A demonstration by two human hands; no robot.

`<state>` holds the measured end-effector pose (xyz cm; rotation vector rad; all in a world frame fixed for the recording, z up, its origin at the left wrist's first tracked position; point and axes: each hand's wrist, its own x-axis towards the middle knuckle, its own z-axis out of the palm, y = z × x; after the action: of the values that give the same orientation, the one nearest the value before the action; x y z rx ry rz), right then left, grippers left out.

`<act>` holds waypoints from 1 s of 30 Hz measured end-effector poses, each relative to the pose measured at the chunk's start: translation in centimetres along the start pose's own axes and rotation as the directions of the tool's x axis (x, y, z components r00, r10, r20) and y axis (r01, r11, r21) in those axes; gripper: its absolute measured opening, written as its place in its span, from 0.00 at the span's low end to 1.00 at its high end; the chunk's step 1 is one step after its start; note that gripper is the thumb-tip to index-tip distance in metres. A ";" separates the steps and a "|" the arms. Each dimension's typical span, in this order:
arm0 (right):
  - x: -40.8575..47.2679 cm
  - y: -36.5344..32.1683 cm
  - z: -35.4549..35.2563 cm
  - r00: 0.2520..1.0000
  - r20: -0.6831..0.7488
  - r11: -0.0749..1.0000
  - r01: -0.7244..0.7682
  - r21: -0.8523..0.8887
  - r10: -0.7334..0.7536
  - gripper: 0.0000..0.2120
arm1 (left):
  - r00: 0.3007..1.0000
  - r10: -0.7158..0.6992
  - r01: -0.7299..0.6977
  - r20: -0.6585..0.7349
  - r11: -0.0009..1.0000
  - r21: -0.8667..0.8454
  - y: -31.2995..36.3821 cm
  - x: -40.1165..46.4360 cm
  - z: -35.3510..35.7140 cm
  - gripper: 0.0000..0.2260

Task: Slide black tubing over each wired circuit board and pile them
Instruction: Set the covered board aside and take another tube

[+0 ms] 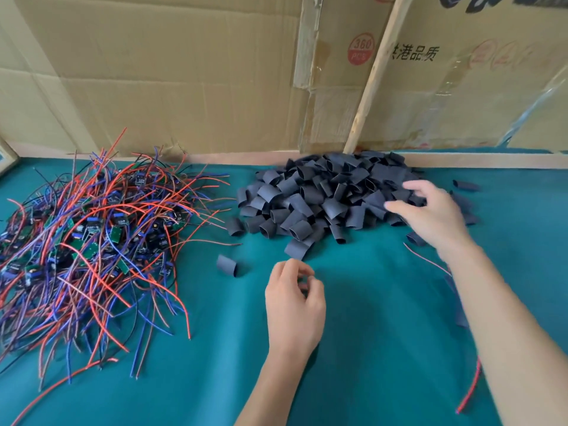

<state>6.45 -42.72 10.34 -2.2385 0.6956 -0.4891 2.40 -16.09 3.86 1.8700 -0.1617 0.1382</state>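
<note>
The black tubing, short flattened sleeves heaped at the back of the green surface, looks light, soft and easily squashed, so each is probably best pinched by its edges to keep the mouth open. The wired circuit boards lie tangled to the left, small, stiff green boards trailing limp red and blue leads. The right hand reaches over the heap with fingers spread, while the left hand hovers nearby, loosely curled, seemingly holding nothing.

Two hands, one tubing heap, one wired-board heap.
</note>
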 end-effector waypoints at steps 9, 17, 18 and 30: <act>7.2 11.0 -3.3 0.899 -0.126 0.890 -0.435 -0.135 0.420 0.55 | 0.986 0.065 -0.124 0.150 0.899 0.419 -0.8 1.1 1.4 0.14; 9.7 6.8 1.8 0.948 -0.062 0.940 -0.318 -0.126 0.313 0.40 | 0.994 0.074 -0.108 0.086 0.844 0.524 -0.9 1.8 2.6 0.19; 9.9 5.8 2.7 0.948 -0.041 0.943 -0.317 -0.096 0.315 0.38 | 0.994 0.074 -0.108 0.084 0.841 0.530 -0.9 1.9 2.6 0.19; 4.7 -0.9 1.6 0.961 0.072 0.960 -0.272 0.071 0.267 0.34 | 0.997 0.054 -0.072 0.055 0.911 0.405 0.3 1.9 2.2 0.16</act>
<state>11.26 -44.22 10.60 -2.0341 0.9159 -0.3056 4.25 -18.35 3.77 2.2871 -0.2367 0.1875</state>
